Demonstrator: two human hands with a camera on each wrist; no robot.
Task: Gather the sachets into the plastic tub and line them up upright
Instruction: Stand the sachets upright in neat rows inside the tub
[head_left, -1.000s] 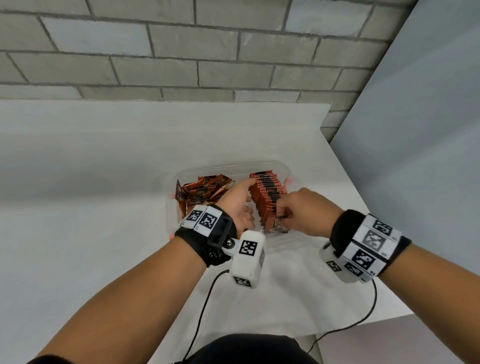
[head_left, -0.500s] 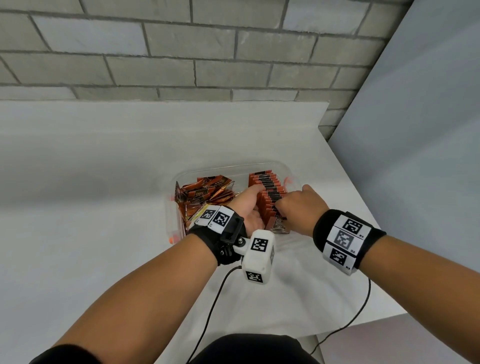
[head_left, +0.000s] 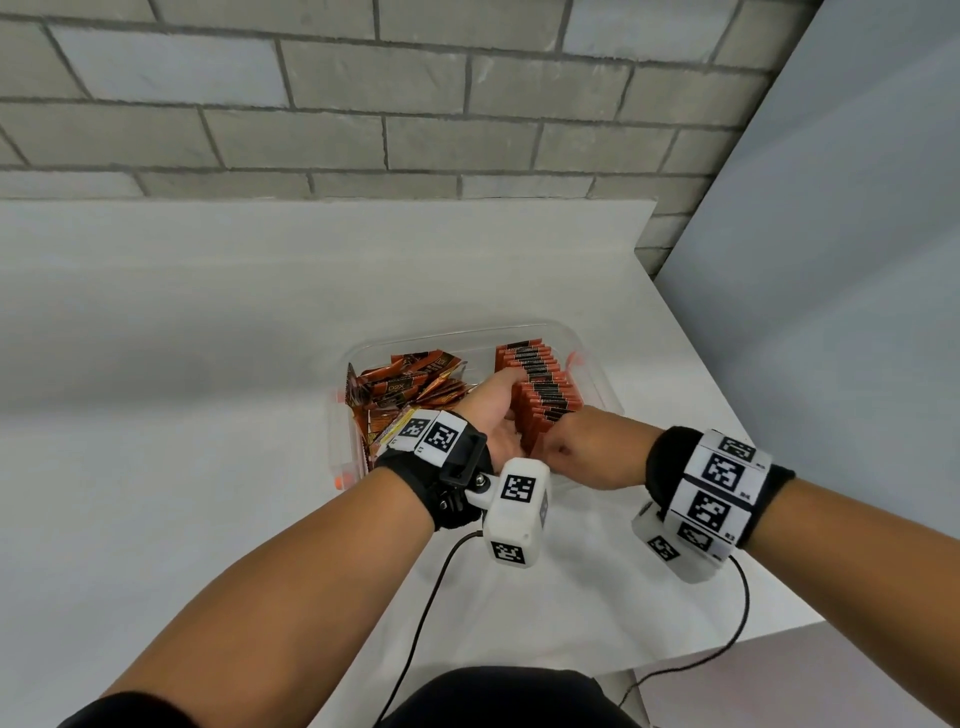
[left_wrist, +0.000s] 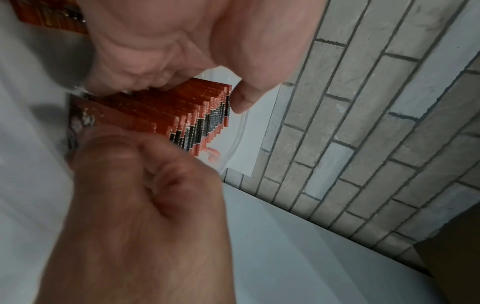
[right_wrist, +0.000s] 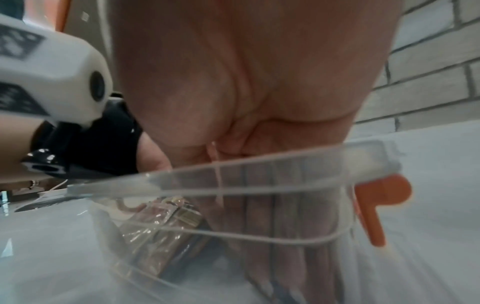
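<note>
A clear plastic tub (head_left: 589, 358) sits on the white table. Inside on the right, a row of upright orange-and-black sachets (head_left: 543, 387) runs away from me. Loose sachets (head_left: 410, 384) lie piled in the left half. My left hand (head_left: 493, 410) lies along the row's left side, fingers against it; in the left wrist view its thumb (left_wrist: 241, 98) touches the row (left_wrist: 197, 111) at the far top. My right hand (head_left: 582, 447) is curled at the near end, its fingers (left_wrist: 111, 139) pinching the nearest sachet (left_wrist: 78, 121). Its fingertips are hidden.
Orange latches hang on the tub's sides (head_left: 340, 483) (right_wrist: 376, 205). The table edge (head_left: 727, 415) runs close on the right beside a grey panel. A brick wall stands behind. Cables (head_left: 743, 613) trail from both wrist cameras off the front edge.
My right hand has slid a little back toward me at the row's near end. My left hand has stayed against the row's side.
</note>
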